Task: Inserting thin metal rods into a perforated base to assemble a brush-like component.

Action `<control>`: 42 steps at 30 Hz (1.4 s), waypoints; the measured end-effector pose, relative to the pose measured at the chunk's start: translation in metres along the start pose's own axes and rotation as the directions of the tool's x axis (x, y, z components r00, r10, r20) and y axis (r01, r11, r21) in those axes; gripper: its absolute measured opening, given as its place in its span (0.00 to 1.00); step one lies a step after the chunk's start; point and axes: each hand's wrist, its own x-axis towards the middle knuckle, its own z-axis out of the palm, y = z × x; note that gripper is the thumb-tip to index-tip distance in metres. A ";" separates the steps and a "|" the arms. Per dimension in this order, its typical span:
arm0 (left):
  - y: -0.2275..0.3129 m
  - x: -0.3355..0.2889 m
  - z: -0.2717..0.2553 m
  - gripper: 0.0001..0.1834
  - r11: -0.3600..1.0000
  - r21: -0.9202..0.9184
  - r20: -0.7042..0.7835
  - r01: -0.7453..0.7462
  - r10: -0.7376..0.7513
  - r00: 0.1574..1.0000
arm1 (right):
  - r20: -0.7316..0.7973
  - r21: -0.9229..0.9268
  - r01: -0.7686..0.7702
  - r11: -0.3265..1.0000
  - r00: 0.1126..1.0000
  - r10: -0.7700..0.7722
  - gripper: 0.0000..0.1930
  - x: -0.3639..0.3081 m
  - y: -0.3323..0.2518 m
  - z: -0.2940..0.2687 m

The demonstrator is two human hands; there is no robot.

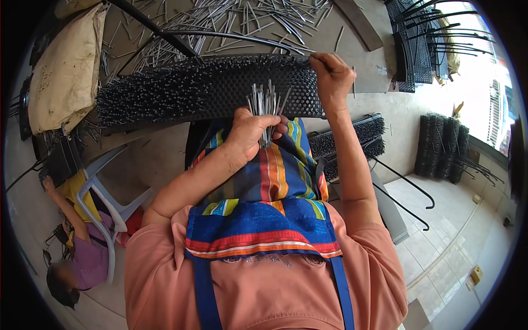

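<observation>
A long black perforated panel [231, 94] lies across in front of me, above my lap. Dark prongs with shiny tips [151, 91] cover its left part and run along its far edge; the rest shows bare holes. Below its near edge, my left hand [248, 129] is closed around a bundle of thin silvery metal strips [267, 104], which fan upward over the panel. My right hand [334, 80] pinches at the panel's far right corner, and anything between those fingertips is hidden. A black rod handle [165, 36] slants away from the panel's far edge.
Many loose metal strips [242, 25] lie scattered on the table beyond. A tan sack [66, 66] stands at left. Bristled panels with hooked rods [352, 137] lie at right; more panels [443, 146] lean by the wall. Another person [88, 253] sits by a grey-blue chair [91, 190] at lower left.
</observation>
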 end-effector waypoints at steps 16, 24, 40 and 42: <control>-0.002 0.001 0.018 0.08 0.999 0.009 -0.011 -0.046 0.046 0.999 | 0.650 0.438 -0.754 0.491 0.642 0.406 0.05 -0.049 -0.018 -0.027; -0.007 -0.013 0.004 0.10 0.999 0.019 -0.072 0.030 -0.029 0.997 | 0.128 0.661 -0.435 0.611 0.868 0.479 0.02 -0.015 -0.007 -0.034; -0.012 -0.009 0.017 0.06 0.991 0.073 0.020 -0.116 0.115 0.993 | 0.699 0.408 -0.808 0.424 0.576 0.425 0.04 -0.074 -0.032 -0.021; -0.014 -0.009 0.017 0.04 0.985 0.016 -0.054 -0.169 0.170 0.984 | 0.656 0.439 -0.804 0.401 0.592 0.468 0.03 -0.075 -0.029 -0.022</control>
